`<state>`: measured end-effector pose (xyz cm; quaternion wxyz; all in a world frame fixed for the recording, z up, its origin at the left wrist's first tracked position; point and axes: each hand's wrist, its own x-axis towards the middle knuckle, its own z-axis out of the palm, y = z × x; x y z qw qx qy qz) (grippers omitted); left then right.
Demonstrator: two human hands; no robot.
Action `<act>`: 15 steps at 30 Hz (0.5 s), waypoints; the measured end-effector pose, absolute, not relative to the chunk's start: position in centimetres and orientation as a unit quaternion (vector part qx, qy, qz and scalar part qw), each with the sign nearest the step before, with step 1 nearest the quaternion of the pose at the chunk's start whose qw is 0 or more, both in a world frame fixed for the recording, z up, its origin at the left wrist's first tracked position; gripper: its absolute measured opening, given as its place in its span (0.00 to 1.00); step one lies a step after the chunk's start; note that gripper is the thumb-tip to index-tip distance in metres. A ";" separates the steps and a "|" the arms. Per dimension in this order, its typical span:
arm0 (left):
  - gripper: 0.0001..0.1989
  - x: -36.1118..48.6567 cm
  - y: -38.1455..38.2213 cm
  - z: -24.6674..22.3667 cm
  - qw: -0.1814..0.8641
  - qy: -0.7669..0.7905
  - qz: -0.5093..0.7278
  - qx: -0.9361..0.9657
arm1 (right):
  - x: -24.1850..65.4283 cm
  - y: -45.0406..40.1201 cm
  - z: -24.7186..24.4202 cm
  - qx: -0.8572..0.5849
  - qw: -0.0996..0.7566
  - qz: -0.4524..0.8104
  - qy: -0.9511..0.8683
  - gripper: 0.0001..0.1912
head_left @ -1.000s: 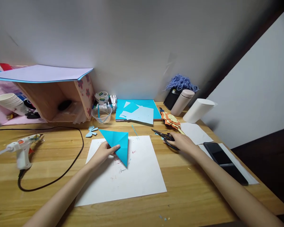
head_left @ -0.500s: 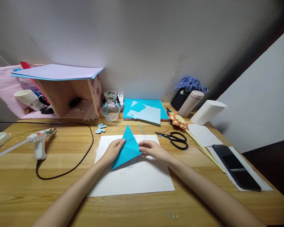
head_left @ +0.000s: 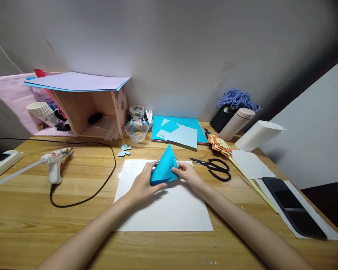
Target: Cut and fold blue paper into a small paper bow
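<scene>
A bright blue sheet of paper (head_left: 163, 167), bent over into a triangular shape, is held above a white sheet (head_left: 169, 215) with small coloured marks. My left hand (head_left: 145, 183) cups its left and lower side, the thumb along the bottom edge and the fingers behind the left edge. With thumb and fingers my right hand (head_left: 187, 173) pinches the paper's right side. The fingertips behind the paper are hidden. Black-handled scissors (head_left: 214, 167) lie to the right of my right hand. A small cut piece of light blue paper (head_left: 124, 150) rests beyond my left hand.
At left are a glue gun (head_left: 55, 165) with its cord and an open box (head_left: 84, 108). Behind are a clear bowl (head_left: 136, 132) and paper scraps (head_left: 183, 135). At right are a paper flower (head_left: 219, 145), a phone (head_left: 294, 208), a tumbler (head_left: 238, 123) and a paper roll (head_left: 259, 135).
The blue paper went from a flatter, creased triangle to a curved, bent-over shape. My left hand shifted round its lower left side with the thumb now below. The view swung slightly left.
</scene>
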<state>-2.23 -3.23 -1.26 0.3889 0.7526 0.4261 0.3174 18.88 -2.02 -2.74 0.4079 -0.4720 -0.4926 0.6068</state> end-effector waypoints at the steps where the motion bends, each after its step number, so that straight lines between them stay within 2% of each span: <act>1: 0.32 -2.2 -3.3 -1.2 0.390 0.424 0.313 0.755 | 18.9 -2.1 -2.8 -0.470 0.411 0.603 -0.497 0.21; 6: 0.17 -2.2 -2.9 -1.2 0.460 0.452 0.314 0.696 | 19.0 -2.5 -2.9 -0.458 0.429 0.596 -0.501 0.23; 11: 0.25 -2.7 -1.7 -1.5 0.613 0.498 0.371 0.489 | 18.9 -3.1 -2.9 -0.445 0.438 0.590 -0.512 0.16; 15: 0.26 -3.3 -1.0 -1.8 0.646 0.490 0.397 0.431 | 19.3 -3.2 -3.0 -0.436 0.482 0.581 -0.490 0.15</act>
